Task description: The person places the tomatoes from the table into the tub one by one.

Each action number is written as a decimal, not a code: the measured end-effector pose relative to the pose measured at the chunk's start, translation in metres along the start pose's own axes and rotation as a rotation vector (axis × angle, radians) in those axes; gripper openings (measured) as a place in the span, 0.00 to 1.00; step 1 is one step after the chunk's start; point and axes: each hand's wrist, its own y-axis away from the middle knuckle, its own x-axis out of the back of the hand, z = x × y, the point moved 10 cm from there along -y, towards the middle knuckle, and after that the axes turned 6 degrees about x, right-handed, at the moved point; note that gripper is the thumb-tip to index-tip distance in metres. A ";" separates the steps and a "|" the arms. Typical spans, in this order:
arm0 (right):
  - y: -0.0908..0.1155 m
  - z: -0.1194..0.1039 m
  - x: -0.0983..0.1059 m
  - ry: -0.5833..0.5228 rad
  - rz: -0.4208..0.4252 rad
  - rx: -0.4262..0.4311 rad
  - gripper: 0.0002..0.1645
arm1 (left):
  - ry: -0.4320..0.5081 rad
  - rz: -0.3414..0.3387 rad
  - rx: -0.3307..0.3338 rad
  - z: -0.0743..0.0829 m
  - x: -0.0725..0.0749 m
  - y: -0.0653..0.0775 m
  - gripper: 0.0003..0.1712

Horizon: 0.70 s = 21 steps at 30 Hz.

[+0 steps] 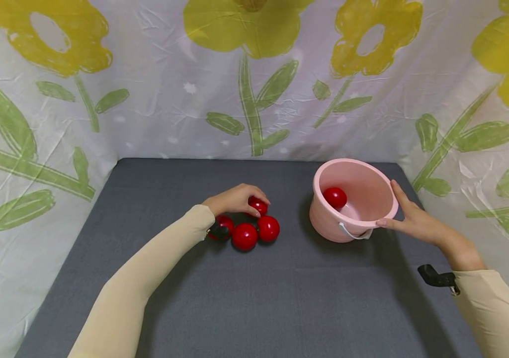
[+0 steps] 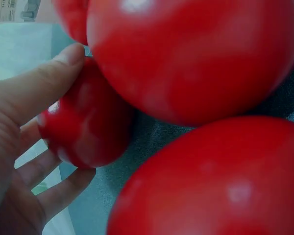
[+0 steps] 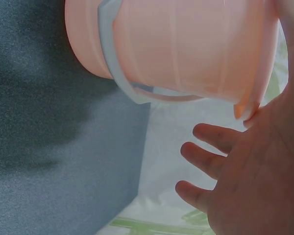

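Sleeves of cream-coloured cloth reach in from the near edge, each with a black wrist-worn device at the cuff. Beyond them, on a dark grey woven tablecloth, three glossy red round balls sit close together, the leftmost partly covered by the left device. Just behind these, the left hand curls thumb and fingers round opposite sides of a fourth red ball, holding it; whether it touches the cloth cannot be told. To the right stands an upright pink plastic bucket, its pale grey handle hanging on the near side. The right hand is spread wide at the bucket's right, thumb and one finger touching the rim, the other three fingers extended clear of the wall. Inside, one shiny red ball lies towards the left, with pink floor showing beside it. Farthest back hangs a white sheet printed with yellow flowers and green leaves
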 end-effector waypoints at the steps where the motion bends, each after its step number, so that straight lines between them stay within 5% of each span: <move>1: 0.000 0.000 0.000 0.000 0.000 -0.002 0.71 | 0.002 0.000 0.006 -0.001 0.000 0.000 0.24; 21: 0.000 0.001 0.001 -0.012 -0.001 -0.002 0.72 | 0.000 0.040 0.003 0.003 0.014 0.001 0.23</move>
